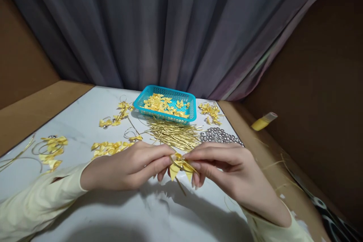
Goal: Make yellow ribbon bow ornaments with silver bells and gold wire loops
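Observation:
Just above the white tabletop (119, 219), my left hand (138, 164) and my right hand (227, 166) meet around a yellow ribbon bow (173, 172) with two pointed tails. My left thumb and fingers pinch its left side, closed. On the other side, my right thumb and index finger are closed on the bow and the gold wire (180, 186) that curves across its middle. One wire end sticks out below the bow. Beyond my fingers lies a heap of gold wire pieces (174, 134). Shiny silver beads (219, 135) are piled behind my right hand.
A blue plastic basket (193, 110) of yellow bows stands at the back. Finished-looking bow clusters (52, 151) lie at left, more bows (211, 112) at back right. On the brown surface at right are a yellow-filled tube (262, 121) and scissors (320, 202). A curtain (159, 26) hangs behind.

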{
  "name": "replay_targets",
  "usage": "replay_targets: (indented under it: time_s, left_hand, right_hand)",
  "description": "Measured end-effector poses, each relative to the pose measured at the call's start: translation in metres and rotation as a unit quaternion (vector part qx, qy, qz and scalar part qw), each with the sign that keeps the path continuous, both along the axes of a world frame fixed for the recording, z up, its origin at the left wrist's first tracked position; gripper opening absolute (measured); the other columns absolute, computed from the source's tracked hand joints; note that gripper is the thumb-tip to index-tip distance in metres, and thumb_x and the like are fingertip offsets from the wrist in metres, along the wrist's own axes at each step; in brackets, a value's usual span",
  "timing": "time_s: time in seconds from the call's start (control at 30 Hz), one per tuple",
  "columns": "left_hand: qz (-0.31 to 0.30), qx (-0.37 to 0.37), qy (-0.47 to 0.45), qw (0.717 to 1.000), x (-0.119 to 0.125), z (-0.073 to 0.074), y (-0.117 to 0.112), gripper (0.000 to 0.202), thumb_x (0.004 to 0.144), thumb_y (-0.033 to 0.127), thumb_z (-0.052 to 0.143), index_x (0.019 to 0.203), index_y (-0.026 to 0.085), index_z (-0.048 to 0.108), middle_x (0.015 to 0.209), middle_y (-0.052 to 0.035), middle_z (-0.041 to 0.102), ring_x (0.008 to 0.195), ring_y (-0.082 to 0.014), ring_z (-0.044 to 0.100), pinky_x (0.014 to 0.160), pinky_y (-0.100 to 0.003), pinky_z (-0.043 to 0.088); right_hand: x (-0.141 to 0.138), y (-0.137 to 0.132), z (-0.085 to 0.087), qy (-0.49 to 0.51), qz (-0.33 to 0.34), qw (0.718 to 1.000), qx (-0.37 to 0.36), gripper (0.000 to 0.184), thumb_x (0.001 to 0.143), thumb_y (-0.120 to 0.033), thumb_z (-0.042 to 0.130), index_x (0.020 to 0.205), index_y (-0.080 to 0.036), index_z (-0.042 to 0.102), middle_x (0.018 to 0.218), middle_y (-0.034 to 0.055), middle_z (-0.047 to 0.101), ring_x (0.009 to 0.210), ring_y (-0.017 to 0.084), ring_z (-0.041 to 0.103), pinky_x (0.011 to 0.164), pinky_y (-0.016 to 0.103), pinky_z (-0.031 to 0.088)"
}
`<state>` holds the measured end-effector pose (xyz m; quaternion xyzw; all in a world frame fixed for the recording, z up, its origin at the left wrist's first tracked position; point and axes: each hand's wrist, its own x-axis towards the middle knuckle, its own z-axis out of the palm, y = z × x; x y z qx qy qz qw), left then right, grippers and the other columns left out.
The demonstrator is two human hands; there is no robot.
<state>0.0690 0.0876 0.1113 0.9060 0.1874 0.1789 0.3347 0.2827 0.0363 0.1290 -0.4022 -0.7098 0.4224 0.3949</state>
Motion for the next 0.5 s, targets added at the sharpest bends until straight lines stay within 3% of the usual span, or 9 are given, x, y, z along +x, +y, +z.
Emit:
replay_targets:
  time_s: [0.3, 0.5]
  left_hand:
    - [0.003, -0.021, -0.001, 1.000, 0.0029, -0.0038, -0.0020, 0.027, 0.095, 0.019, 0.030, 0.087, 0.017, 0.055, 0.068, 0.0027, 0.061, 0.062, -0.0084, 0.057, 0.062, -0.017, 0.043]
    - [0.004, 0.015, 0.001, 1.000, 0.0052, -0.0064, -0.0027, 0.025, 0.095, 0.018, 0.029, 0.092, 0.017, 0.054, 0.070, 0.0015, 0.061, 0.063, -0.0093, 0.058, 0.063, -0.018, 0.044]
  right_hand:
    - [0.0045, -0.0047, 0.0013, -0.058, 0.015, 0.994, 0.089, 0.027, 0.081, -0.004, 0.053, 0.092, -0.019, 0.073, 0.064, 0.0021, 0.068, 0.056, 0.011, 0.063, 0.060, 0.024, 0.053]
    - [0.0054, -0.0056, 0.0049, -0.077, -0.012, 0.994, 0.079, 0.024, 0.081, -0.005, 0.054, 0.089, -0.018, 0.072, 0.062, 0.0012, 0.067, 0.054, 0.011, 0.062, 0.059, 0.024, 0.052]
